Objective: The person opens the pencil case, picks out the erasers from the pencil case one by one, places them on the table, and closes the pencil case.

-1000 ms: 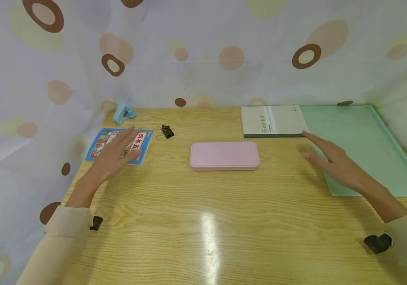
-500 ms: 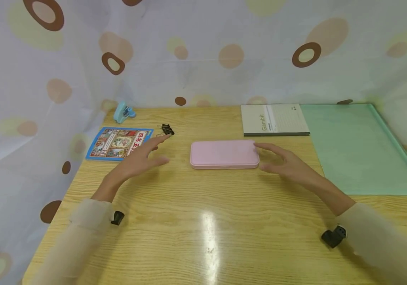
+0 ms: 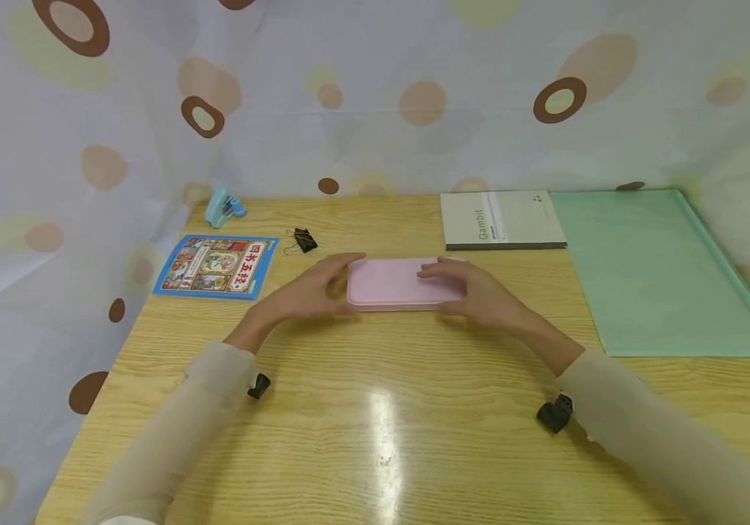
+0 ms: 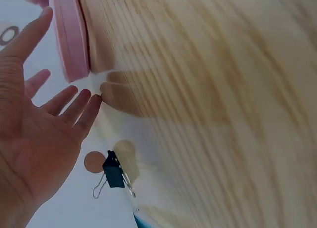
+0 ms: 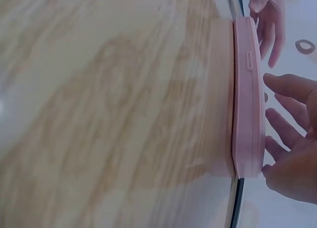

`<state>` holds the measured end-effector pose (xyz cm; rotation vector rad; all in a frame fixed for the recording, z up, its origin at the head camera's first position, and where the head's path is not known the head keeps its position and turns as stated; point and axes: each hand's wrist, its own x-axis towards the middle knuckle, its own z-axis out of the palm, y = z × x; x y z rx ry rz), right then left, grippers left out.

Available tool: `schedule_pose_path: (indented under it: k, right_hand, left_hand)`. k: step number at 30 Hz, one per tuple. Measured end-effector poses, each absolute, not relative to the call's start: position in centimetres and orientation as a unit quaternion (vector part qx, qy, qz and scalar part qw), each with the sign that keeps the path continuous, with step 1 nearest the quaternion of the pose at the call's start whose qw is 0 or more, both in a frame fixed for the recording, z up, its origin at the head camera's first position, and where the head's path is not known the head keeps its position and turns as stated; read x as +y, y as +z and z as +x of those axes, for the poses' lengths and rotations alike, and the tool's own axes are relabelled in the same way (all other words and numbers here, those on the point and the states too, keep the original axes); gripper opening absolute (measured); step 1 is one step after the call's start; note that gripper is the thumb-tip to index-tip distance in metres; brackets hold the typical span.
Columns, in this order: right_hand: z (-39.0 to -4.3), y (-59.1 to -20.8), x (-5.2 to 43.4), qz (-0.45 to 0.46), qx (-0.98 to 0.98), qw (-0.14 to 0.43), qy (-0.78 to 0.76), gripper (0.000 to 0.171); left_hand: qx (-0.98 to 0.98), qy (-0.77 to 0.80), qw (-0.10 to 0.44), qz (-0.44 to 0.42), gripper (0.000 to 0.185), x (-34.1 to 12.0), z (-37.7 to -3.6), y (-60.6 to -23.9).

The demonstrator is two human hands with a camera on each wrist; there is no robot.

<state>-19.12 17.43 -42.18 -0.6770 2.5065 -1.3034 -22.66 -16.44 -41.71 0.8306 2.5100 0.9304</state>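
Observation:
A flat pink pencil case (image 3: 381, 282) lies closed on the wooden table, long side facing me. My left hand (image 3: 309, 293) is at its left end, fingers spread and the thumb near the front corner. The left wrist view shows that hand's palm with nothing in it, the fingertips just off the case's end. Over the right end of the case reaches my right hand (image 3: 485, 297), its fingers above the lid and its thumb by the front edge. In the right wrist view, the loosely bent fingers (image 5: 285, 126) are right at the lid, and a small latch (image 5: 249, 61) shows on the case's side.
Left of the case lies a blue picture-covered booklet (image 3: 217, 266), with a black binder clip (image 3: 304, 240) and a light-blue hole-punch-like tool (image 3: 220, 208) behind. A grey notebook (image 3: 500, 222) lies at the back right, beside a pale green mat or folder (image 3: 670, 284). A patterned cloth (image 3: 375, 95) hangs behind.
Both hands have moved inward from over the booklet and the notebook to the two ends of the pencil case. The case stays where it was.

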Motion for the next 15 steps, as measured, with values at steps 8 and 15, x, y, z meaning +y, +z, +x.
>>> schedule_pose_path:
  k: [8, 15]
  right_hand:
    - [-19.3, -42.7, 16.2, -0.252, 0.872, 0.095, -0.410, 0.052]
    - [-19.3, -42.9, 16.1, -0.261, 0.876, 0.082, -0.397, 0.050]
  left_hand:
    - [0.893, 0.288, 0.188, 0.289, 0.102, -15.0, -22.8, -42.0]
    - [0.907, 0.261, 0.145, 0.295, 0.096, -14.3, -23.0, -42.4]
